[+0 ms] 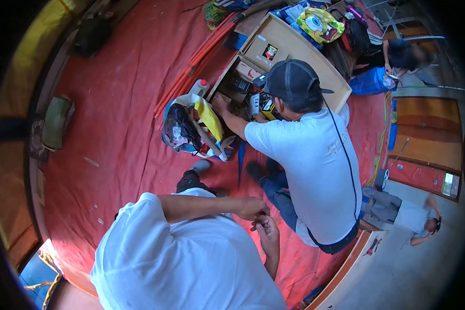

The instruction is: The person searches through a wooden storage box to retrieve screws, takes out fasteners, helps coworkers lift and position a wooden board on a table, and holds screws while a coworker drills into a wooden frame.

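My left hand reaches across from the left, its fingers bent in and closed. Just below it my right hand is raised with curled fingers. The fingertips of both meet in front of my white shirt; what they hold, if anything, is too small to name. Beyond my hands a person in a cap and light shirt crouches, reaching into a wooden box with a black device, a white power strip and a yellow-black box.
A stuffed bag stands by a white bottle with a red cap. Orange tubes lie on the red sheet. A green bag is at left. Two more people are at right.
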Motion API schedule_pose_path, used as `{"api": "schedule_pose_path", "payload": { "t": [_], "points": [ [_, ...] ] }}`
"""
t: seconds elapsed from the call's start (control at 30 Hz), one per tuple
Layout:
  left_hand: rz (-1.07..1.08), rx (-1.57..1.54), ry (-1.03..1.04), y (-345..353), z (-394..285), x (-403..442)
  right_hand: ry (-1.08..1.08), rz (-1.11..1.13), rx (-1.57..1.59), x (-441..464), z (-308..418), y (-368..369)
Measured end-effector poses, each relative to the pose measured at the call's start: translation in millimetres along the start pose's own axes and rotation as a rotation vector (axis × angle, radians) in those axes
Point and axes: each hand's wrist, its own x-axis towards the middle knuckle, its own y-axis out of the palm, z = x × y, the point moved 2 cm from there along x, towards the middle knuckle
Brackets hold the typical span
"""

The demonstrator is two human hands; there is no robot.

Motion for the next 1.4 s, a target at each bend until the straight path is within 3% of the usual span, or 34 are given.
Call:
{"api": "schedule_pose_path", "payload": {
  "t": [0.63,0.73,0.83,0.93,1.03,1.13,1.23,1.4],
  "points": [
    [0.082,0.116,-0.162,5.7,10.8,-16.2,0.047,-0.166,0.08,-5.5,-15.0,25.9],
    [0.109,0.09,-0.211,-3.5,4.3,-21.8,0.071,-0.105,0.059,-6.1,-16.4,25.4],
    [0.011,0.06,-0.206,-1.3,13.2,-27.1,0.096,-0.131,0.073,-4.8,-8.3,29.9],
    [0.052,0.029,-0.285,-8.6,14.7,-28.3,0.079,-0.159,-0.04,-3.9,-2.3,30.8],
    [-0.036,-0.171,-0.128,-3.0,24.0,-27.1,0.208,-0.129,-0.167,-9.0,-8.3,22.2],
    [-0.033,-0.291,0.115,4.1,23.7,-22.6,0.183,-0.111,-0.132,-7.8,-9.8,23.0],
    [0.044,-0.362,-0.027,0.4,19.3,-24.7,0.164,-0.097,-0.123,-6.0,-4.2,25.0],
    [-0.021,-0.209,-0.103,4.2,21.4,-30.1,0.038,-0.055,-0.061,-1.2,-16.6,30.6]
  ]
}}
